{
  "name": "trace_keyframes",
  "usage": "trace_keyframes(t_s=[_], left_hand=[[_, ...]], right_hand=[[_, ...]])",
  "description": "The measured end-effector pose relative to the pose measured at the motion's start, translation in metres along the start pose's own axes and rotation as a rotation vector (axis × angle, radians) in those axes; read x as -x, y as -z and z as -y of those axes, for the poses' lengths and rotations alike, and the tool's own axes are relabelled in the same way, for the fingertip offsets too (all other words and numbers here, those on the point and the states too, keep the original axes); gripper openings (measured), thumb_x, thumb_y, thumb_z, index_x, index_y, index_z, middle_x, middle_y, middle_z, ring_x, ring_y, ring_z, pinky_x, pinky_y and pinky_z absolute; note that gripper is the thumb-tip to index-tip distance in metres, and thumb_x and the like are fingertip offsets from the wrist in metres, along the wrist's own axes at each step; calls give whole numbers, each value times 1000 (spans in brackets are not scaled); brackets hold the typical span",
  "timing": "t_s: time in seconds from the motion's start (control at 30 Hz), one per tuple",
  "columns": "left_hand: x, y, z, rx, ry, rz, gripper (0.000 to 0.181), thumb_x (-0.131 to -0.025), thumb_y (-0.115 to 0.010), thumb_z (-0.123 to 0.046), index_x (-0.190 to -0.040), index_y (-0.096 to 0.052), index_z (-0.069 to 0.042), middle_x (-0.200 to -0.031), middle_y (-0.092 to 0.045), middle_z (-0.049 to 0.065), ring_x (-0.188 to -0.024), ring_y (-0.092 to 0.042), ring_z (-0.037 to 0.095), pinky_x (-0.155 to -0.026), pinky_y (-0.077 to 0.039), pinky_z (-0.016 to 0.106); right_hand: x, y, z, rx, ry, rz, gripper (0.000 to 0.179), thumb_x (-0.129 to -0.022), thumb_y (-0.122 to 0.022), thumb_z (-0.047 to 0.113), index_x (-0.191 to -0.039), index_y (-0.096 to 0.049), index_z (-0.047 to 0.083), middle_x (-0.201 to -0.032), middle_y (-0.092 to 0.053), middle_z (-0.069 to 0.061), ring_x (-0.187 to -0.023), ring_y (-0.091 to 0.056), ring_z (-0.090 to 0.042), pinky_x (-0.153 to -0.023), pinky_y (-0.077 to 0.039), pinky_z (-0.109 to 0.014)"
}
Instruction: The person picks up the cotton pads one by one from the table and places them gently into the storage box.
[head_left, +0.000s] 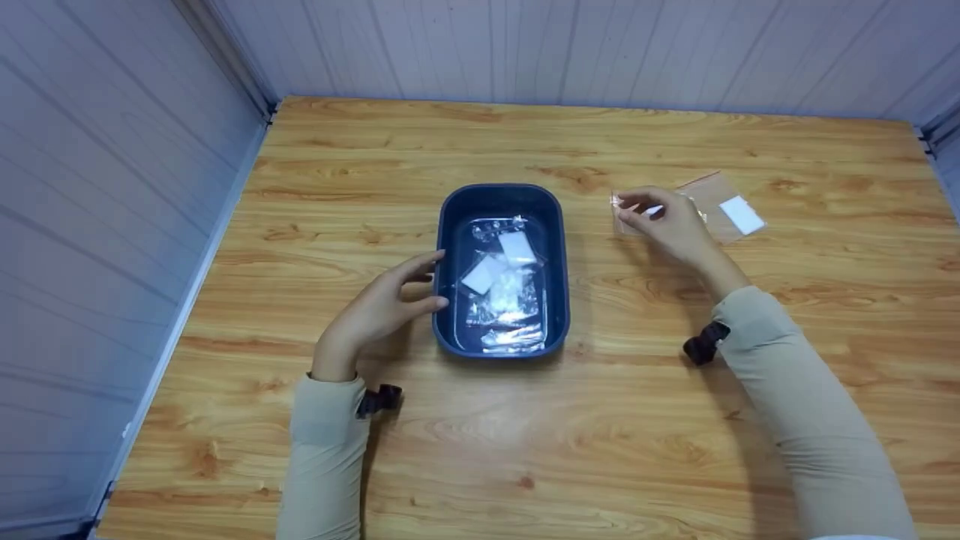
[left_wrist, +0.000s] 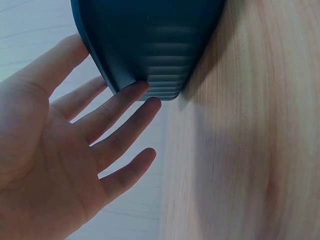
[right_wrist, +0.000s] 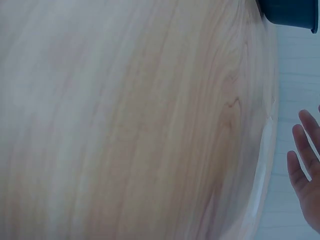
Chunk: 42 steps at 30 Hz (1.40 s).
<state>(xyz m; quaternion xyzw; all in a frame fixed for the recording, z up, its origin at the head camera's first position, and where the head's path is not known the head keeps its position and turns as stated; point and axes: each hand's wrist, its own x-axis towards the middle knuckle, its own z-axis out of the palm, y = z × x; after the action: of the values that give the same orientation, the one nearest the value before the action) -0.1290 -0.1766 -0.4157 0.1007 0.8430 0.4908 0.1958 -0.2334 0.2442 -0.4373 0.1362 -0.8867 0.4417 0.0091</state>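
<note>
A dark blue rectangular bin (head_left: 564, 300) stands on the table, with several clear plastic bags inside, two showing white labels (head_left: 517, 248). My left hand (head_left: 379, 306) is at the bin's left side, fingers spread and mostly straight, fingertips at the rim and outer wall. Over on the right, my right hand (head_left: 679, 229) hovers over clear zip bags on the table, its thumb and index finger apart near the left edge of one bag (head_left: 616, 217). Another bag (head_left: 709, 191), with a reddish seal line and white label (head_left: 742, 215), lies partly behind this hand.
The wood-grain table (head_left: 495, 450) meets a pale panel wall (head_left: 465, 52) at the back and another wall (head_left: 105, 247) along the left. Dark wrist-worn devices (head_left: 705, 345) sit at both sleeve cuffs.
</note>
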Motion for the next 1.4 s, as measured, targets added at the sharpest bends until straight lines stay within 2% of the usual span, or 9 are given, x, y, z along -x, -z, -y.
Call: trace_keyframes(t_s=[0.23, 0.37, 0.47, 0.57, 0.83, 1.07, 1.27, 1.4], left_hand=[[0, -1, 1, -7, 17, -10, 67, -93, -72, -28, -152, -40, -26, -147, -48, 3, -136, -42, 26, -115, -28, 52], [0, -1, 2, -2, 15, -6, 67, -93, -72, -29, -152, -40, -26, -147, -48, 3, -136, -42, 26, -115, -28, 52], [1, -1, 2, 3, 12, -3, 67, -93, -72, -28, -152, -41, -25, -147, -48, 3, -136, -42, 26, -115, -28, 52], [1, -1, 1, 1, 13, -5, 66, -93, -72, -28, -152, -41, -25, -147, -48, 3, -136, -43, 26, -114, -29, 52], [1, -2, 1, -2, 27, -6, 67, -93, -72, -28, -152, -41, -24, -147, -48, 3, -136, -42, 26, -114, -29, 52], [2, -1, 2, -4, -24, 10, 68, -94, -71, -26, -153, -38, -18, -147, -48, 11, -136, -43, 29, -114, -29, 52], [3, -2, 0, -8, 7, -2, 68, -93, -71, -28, -153, -39, -22, -147, -48, 6, -136, -42, 26, -115, -28, 52], [3, -2, 0, -13, 16, -5, 68, -93, -71, -28, -153, -39, -23, -148, -47, 5, -136, -42, 25, -115, -29, 51]], right_hand=[[0, 2, -7, -14, -30, 47, 38, -95, -69, 16, -130, -63, 2, -120, -66, -18, -108, -62, -28, -88, -47, -22], [0, 5, -12, -11, -58, 82, 38, -95, -68, 12, -131, -61, 0, -126, -62, -19, -115, -61, -34, -96, -49, -34], [0, 6, -14, -3, -68, 105, 39, -94, -69, 11, -131, -60, -1, -129, -61, -20, -117, -59, -35, -100, -47, -45], [-1, 7, -16, 13, -68, 135, 42, -94, -70, 12, -132, -59, 0, -132, -59, -20, -120, -56, -36, -103, -43, -50], [-2, 8, -18, 72, -113, 161, 48, -92, -73, 20, -136, -59, 6, -133, -58, -17, -123, -52, -32, -105, -40, -49], [-3, 7, -20, 113, -100, 145, 48, -91, -74, 18, -135, -60, 5, -136, -57, -18, -126, -50, -32, -107, -37, -47], [-4, 8, -18, 143, -103, 174, 52, -91, -74, 20, -138, -57, 6, -140, -54, -19, -131, -46, -36, -109, -35, -51], [-5, 7, -18, 144, -93, 182, 50, -91, -73, 17, -138, -57, 5, -139, -53, -20, -130, -47, -37, -109, -35, -51]])
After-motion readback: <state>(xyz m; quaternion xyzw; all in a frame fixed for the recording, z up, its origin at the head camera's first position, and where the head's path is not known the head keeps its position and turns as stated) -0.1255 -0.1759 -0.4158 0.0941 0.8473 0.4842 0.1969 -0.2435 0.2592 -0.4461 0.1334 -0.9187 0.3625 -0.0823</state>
